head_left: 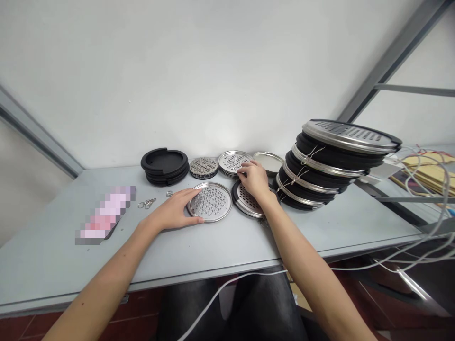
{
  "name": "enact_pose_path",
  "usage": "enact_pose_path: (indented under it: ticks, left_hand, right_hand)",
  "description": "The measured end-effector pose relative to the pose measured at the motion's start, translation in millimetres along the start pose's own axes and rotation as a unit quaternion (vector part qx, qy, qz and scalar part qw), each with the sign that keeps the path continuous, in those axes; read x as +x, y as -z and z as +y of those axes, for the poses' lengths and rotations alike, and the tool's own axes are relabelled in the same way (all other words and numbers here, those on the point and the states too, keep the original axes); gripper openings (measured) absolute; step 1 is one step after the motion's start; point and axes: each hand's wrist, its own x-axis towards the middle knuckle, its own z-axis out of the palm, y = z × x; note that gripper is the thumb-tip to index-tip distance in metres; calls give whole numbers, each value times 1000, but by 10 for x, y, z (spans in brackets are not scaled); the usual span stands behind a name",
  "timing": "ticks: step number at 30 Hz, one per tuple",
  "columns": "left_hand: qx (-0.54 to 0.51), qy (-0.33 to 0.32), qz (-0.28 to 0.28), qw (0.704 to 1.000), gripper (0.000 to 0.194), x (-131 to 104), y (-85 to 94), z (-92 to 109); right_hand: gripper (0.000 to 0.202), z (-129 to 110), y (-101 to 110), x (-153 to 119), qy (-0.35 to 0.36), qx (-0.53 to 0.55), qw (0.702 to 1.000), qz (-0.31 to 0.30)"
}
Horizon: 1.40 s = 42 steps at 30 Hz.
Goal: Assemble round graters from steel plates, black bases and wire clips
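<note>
My left hand (177,209) lies around the left side of a round metal grater plate (210,202) on the table, thumb at its near rim and fingers at its far-left rim. My right hand (255,179) reaches over a grater plate set in a black holder (245,201). Its fingers are curled together at the near edge of a stack of grater plates (232,160); what they pinch, if anything, is hidden. Behind the hand leans a plain shallow metal lid (270,162). A smaller round grater piece (204,166) with a dark base sits left of the stack.
Stacked black rings (164,163) stand at the back left. A tall leaning stack of assembled graters with wire clasps (313,163) rises on the right. Small metal clips (146,203) and a blurred-out flat object (106,215) lie at left. White cables (419,244) hang at the right.
</note>
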Motion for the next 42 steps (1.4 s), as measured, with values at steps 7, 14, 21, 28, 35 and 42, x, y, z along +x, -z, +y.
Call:
enact_pose_path:
  ticks: [7,14,21,28,35,42]
  left_hand:
    - [-2,3,-2,1000,89,-6,16,21]
    - [-4,4,-1,1000,89,-6,3,2]
    - [1,9,-11,1000,88,-10,7,9]
    - [0,13,-15,1000,89,-4,22,30]
    - [4,14,-14,1000,89,-3,20,34]
    - [3,5,-8,1000,86,-2,9,15]
  right_hand:
    - [24,-7,31,-5,15,25,999,44]
    - [24,-13,77,2,36,54,995,74]
    - [25,-14,76,6,39,48,995,77]
    - [23,-7,64,12,11,-6,999,33]
    - [23,10,58,21,6,7,998,65]
    - [23,-14,76,22,33,42,986,156]
